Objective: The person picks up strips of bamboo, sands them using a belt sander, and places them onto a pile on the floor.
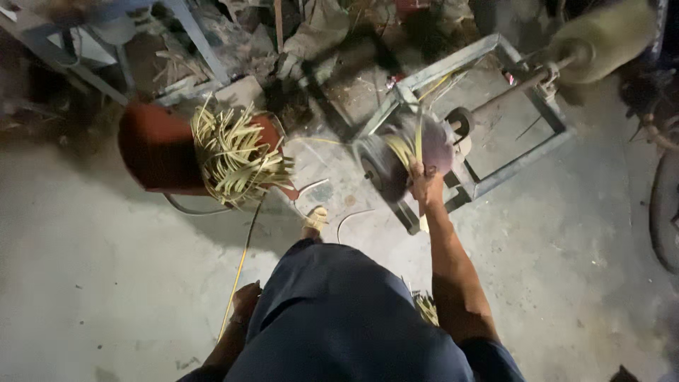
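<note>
My right hand (425,182) is stretched forward and grips a few pale yellow strips (407,145), pressing them against a blurred, spinning grey wheel (387,163) mounted on a metal frame (495,106). My left hand (245,301) hangs low beside my left knee, fingers curled; what it holds, if anything, is unclear. A thin yellow strip (237,272) runs along the floor just by it. My legs in dark blue trousers (339,311) fill the lower middle, with one sandalled foot (315,221) ahead.
A red tub (159,152) lies tipped on the concrete floor, with a heap of yellow strips (237,159) spilling from it. A shaft with a pale roller (601,39) crosses the frame. Scrap and metal legs (198,42) clutter the back. More strips (426,308) lie under my right arm.
</note>
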